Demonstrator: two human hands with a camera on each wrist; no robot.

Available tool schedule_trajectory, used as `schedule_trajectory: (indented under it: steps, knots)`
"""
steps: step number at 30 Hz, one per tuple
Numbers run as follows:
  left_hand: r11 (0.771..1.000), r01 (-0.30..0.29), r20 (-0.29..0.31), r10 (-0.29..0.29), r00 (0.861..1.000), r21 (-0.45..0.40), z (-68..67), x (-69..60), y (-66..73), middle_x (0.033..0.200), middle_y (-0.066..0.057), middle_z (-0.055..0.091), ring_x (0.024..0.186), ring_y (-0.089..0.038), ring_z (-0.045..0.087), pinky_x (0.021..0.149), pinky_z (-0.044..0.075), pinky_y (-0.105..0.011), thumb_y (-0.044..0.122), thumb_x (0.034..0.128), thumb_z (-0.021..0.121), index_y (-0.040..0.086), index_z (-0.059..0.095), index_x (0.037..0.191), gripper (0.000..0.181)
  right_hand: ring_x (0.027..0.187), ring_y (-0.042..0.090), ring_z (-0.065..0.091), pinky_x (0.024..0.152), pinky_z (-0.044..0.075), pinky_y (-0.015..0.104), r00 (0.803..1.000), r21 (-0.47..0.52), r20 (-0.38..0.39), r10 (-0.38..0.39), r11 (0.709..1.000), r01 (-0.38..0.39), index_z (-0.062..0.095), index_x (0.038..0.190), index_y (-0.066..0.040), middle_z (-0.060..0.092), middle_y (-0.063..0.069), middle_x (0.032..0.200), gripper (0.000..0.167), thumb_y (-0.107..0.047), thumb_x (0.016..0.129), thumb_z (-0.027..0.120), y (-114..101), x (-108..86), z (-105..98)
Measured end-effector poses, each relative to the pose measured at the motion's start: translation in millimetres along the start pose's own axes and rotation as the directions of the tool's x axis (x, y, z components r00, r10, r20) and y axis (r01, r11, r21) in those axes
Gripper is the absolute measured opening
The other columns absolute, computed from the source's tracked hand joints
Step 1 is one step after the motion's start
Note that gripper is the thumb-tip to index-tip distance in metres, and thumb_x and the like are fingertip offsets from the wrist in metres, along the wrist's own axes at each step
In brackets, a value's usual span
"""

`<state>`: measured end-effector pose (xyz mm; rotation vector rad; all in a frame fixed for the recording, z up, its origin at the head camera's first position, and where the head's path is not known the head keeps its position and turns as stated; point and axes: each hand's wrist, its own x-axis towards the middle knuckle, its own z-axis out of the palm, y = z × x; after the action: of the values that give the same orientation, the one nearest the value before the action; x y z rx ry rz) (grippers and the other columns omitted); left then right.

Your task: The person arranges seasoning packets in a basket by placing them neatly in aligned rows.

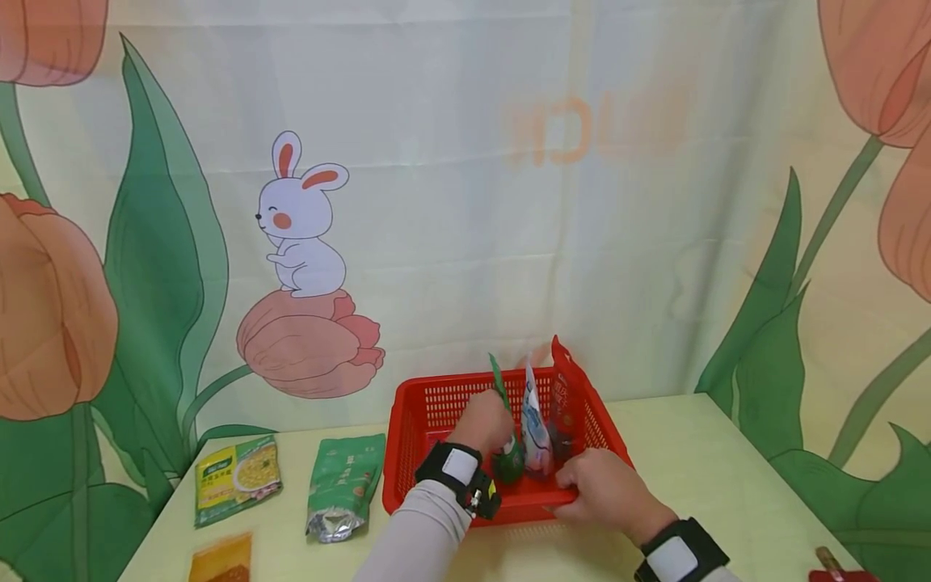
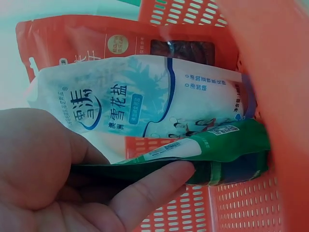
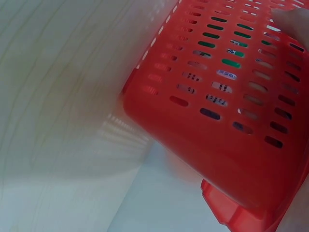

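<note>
A red plastic basket [image 1: 502, 514] stands on the table, and slotted holes run along its walls. Inside it, my left hand [image 1: 486, 420] pinches a green packet [image 2: 236, 145] between thumb and fingers; the packet stands on edge. Beside that packet is a white and blue bag of salt [image 2: 125, 96], upright in the basket. A red pouch [image 1: 567, 392] with a clear window stands behind the salt, against the right side. My right hand [image 1: 611, 489] grips the basket's front rim near its right corner; in the right wrist view only part of this hand [image 3: 293, 21] shows.
Left of the basket lies a green pouch [image 1: 345, 481] with a silver end. Further left are a yellow and green food packet [image 1: 238, 478] and an orange packet [image 1: 221, 559], partly cut off. A red item [image 1: 844, 575] shows at the lower right. A printed curtain [image 1: 451, 202] hangs behind the table.
</note>
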<state>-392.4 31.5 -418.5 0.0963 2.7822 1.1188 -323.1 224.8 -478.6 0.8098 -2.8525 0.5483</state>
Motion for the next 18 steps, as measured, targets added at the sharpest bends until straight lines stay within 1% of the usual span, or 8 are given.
schedule_trajectory:
  steps: [4, 9, 12, 18]
  knots:
    - [0.999, -0.027, 0.012, 0.027, 1.0, 0.021, 2.8, -1.7, 2.1, 0.067, -0.007, 0.055, 0.056, -0.02, 0.055, 0.045, 0.04, -0.027, 0.004, 0.0954, 0.062, 0.002, 0.067, 0.078, 0.019, 0.06, 0.001, 0.052, 0.069, 0.05, 0.021, 1.0, -0.014, -0.009, 0.0, 1.0, 0.0, 0.076, 0.074, -0.03, 0.06, -0.026, 0.063, 0.014, -0.038, 0.078, 0.087, 0, 0.0, 0]
    - [0.997, -0.058, 0.034, 0.056, 0.998, 0.052, 5.4, -9.1, 5.5, 0.066, -0.007, 0.056, 0.056, -0.02, 0.055, 0.047, 0.04, -0.029, 0.003, 0.0945, 0.061, 0.002, 0.066, 0.076, 0.019, 0.059, 0.002, 0.052, 0.068, 0.05, 0.021, 1.0, -0.009, -0.006, 0.005, 1.0, -0.005, 0.075, 0.072, -0.03, 0.059, -0.026, 0.062, 0.015, -0.037, 0.077, 0.088, -2, -0.3, -1]
    - [0.994, -0.079, 0.034, 0.077, 0.996, 0.075, 8.0, -12.6, 5.9, 0.066, -0.007, 0.057, 0.055, -0.02, 0.055, 0.046, 0.04, -0.029, 0.003, 0.0947, 0.06, 0.002, 0.066, 0.076, 0.02, 0.059, 0.002, 0.052, 0.069, 0.051, 0.021, 1.0, 0.0, 0.0, 0.012, 1.0, -0.012, 0.075, 0.073, -0.03, 0.06, -0.026, 0.062, 0.015, -0.037, 0.077, 0.088, -3, 0.0, -1]
    - [0.994, -0.092, 0.023, 0.091, 0.996, 0.06, 13.2, -14.9, 2.9, 0.065, -0.007, 0.054, 0.053, -0.019, 0.052, 0.044, 0.038, -0.028, 0.005, 0.0969, 0.059, 0.003, 0.064, 0.074, 0.024, 0.059, 0.001, 0.052, 0.067, 0.05, 0.02, 1.0, -0.01, -0.006, 0.011, 1.0, -0.011, 0.075, 0.072, -0.028, 0.06, -0.025, 0.062, 0.016, -0.036, 0.077, 0.088, -4, 0.9, 0]
